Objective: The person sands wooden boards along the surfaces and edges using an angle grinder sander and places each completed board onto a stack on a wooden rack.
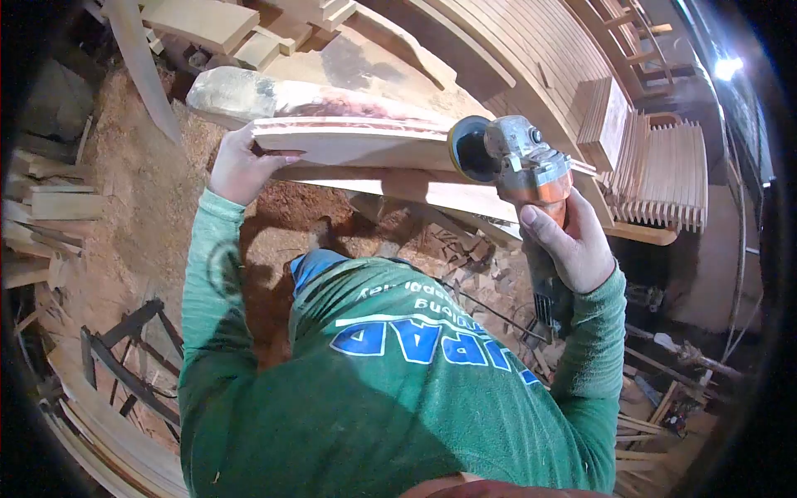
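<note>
The left hand (pixel 238 168) is clamped on the board (pixel 357 149) at its left end; the right hand (pixel 574 242) wraps round the grinder (pixel 523 158), its disc (pixel 470 149) at the board's right end. Upside-down blue lettering (pixel 361 339) on the shirt (pixel 349 423) is hard to read.

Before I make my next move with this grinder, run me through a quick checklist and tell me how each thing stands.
1. Left hand on the wooden board: ok, it grips the left end, away from the disc.
2. Right hand on the grinder: ok, it holds the body.
3. Disc against wood: cannot tell; it sits at the board's right end, but contact isn't clear.
4. Disc stopped or spinning: cannot tell from this still.
5. Gloves: not ok, I'd say; both hands are bare.
6. Footing: probably not ok; wood scraps lie scattered below.
</note>
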